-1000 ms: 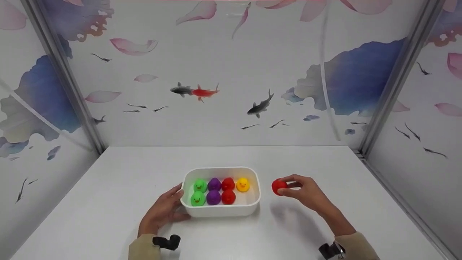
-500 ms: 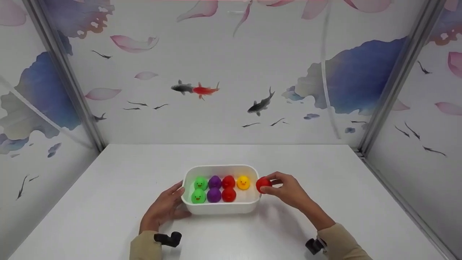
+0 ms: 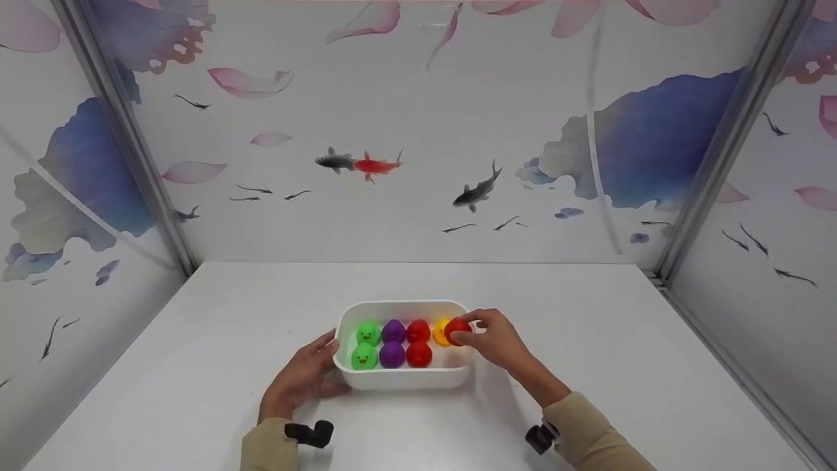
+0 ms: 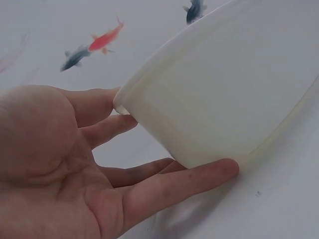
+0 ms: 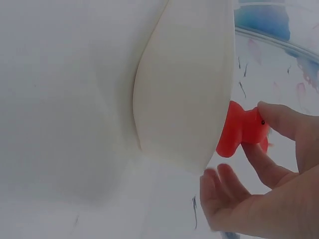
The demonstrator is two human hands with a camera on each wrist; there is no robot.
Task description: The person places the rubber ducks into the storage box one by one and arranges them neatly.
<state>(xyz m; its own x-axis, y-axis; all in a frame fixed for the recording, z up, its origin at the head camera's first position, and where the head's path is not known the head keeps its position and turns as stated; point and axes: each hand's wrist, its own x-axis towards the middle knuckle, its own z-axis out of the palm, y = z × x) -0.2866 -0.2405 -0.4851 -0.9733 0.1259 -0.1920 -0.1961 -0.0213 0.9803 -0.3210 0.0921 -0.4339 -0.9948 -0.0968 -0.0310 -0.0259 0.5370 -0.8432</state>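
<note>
A white plastic box [image 3: 405, 379] stands on the table in the head view. My left hand [image 3: 302, 374] holds its left end, and the left wrist view has its fingers and thumb spread against the box wall [image 4: 214, 94]. Between thumb and fingertips, my right hand [image 3: 500, 341] pinches a red rubber duck [image 3: 457, 331] over the box's right end. The right wrist view has this duck [image 5: 244, 127] at the rim, partly hidden by the box. It partly covers a yellow duck [image 3: 439, 332] inside. Left of that sit red ducks [image 3: 418, 355], purple ducks [image 3: 392, 355] and green ducks [image 3: 364, 356] in pairs.
The white tabletop [image 3: 229, 327] surrounds the box. A printed back wall [image 3: 418, 229] and two side walls enclose it, with metal posts [image 3: 713, 144] at the back corners.
My right hand has carried the red duck leftward, from beside the box to over its right end. My left hand stays at the box's left end.
</note>
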